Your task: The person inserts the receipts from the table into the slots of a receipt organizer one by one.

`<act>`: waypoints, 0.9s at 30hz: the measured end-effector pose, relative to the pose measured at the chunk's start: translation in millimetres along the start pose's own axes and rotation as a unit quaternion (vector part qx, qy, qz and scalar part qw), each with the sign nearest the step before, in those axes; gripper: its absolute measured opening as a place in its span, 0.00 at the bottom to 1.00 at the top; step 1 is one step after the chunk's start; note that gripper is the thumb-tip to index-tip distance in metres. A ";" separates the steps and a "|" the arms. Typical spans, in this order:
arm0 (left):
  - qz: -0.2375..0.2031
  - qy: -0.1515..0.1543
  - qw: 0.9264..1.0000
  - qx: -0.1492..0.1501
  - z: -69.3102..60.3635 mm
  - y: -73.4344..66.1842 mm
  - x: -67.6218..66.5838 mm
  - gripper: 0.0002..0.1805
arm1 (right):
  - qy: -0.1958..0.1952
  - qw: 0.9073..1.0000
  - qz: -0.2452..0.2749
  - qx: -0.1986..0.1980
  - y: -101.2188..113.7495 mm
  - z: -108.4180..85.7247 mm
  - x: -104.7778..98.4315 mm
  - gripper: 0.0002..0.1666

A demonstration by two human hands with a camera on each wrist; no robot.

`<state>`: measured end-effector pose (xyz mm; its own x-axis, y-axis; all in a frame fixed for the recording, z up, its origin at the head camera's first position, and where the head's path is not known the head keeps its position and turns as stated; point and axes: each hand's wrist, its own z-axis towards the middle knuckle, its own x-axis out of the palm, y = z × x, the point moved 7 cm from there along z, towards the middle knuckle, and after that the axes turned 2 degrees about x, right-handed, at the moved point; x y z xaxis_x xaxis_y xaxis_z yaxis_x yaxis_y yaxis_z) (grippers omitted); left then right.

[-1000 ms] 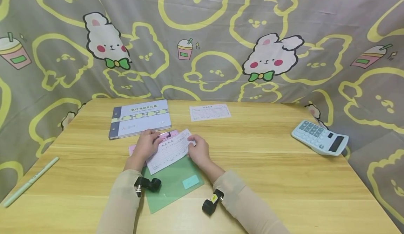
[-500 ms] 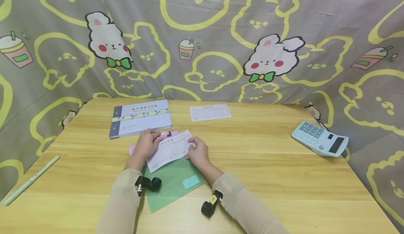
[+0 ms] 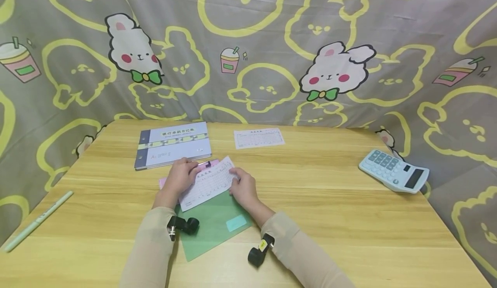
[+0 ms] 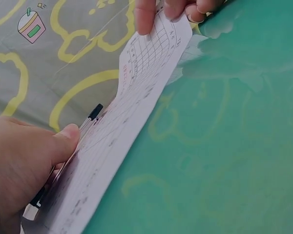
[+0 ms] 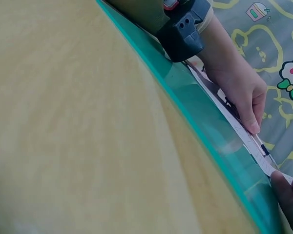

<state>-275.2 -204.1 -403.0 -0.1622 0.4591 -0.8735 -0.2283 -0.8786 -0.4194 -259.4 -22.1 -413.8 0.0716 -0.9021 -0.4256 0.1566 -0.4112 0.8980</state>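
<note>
In the head view, my left hand [image 3: 179,178] pinches the metal clip [image 3: 204,165] at the top of a pink clipboard or sheet [image 3: 214,163], its thumb on top. A white printed form [image 3: 207,186] lies slantwise below the clip, over a green see-through board [image 3: 209,227] with a pale blue label [image 3: 236,223]. My right hand [image 3: 243,187] pinches the form's right end. In the left wrist view the form [image 4: 112,141] bends upward toward those right fingers [image 4: 145,19]. The form's edge under the clip is hidden by my left hand.
A blue-white ledger [image 3: 174,145] lies behind my left hand. Another printed form [image 3: 259,138] is at the table's back. A light blue calculator [image 3: 394,170] sits far right, a pale green pen [image 3: 39,222] far left. A patterned curtain [image 3: 264,55] surrounds the table [image 3: 330,236].
The form bowed slightly half a second ago and now looks flatter, its upper right corner a little higher. Both hands stay nearly in place, holding as before.
</note>
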 end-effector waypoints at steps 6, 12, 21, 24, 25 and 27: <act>0.002 0.001 1.000 0.003 1.0 -0.3 -0.4 0.18 | -0.023 1.000 -0.003 0.002 1.6 0.3 -4.2 0.16; 0.008 0.005 1.000 0.000 0.7 -0.4 -1.5 0.18 | 0.001 0.999 0.032 0.008 -0.4 1.0 0.1 0.17; 0.016 -0.002 1.000 0.007 0.5 -2.9 -1.7 0.17 | 0.022 0.995 0.096 0.010 -0.3 2.4 4.9 0.21; 0.014 -0.006 1.000 0.007 0.3 -2.8 -1.7 0.17 | 0.033 0.994 0.108 0.007 0.3 2.5 6.7 0.20; 0.012 -0.008 1.000 0.006 0.3 -2.6 -1.8 0.17 | 0.041 0.993 0.111 0.006 0.4 2.8 8.0 0.20; 0.010 -0.012 1.000 0.005 0.2 -2.0 -1.9 0.17 | 0.062 0.991 0.114 0.006 0.3 3.3 11.1 0.20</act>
<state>-274.6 -203.1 -400.5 -0.1899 0.4453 -0.8750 -0.2345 -0.8860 -0.4000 -261.8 -32.6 -417.9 0.2254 -0.9490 -0.2203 0.1101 -0.1999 0.9736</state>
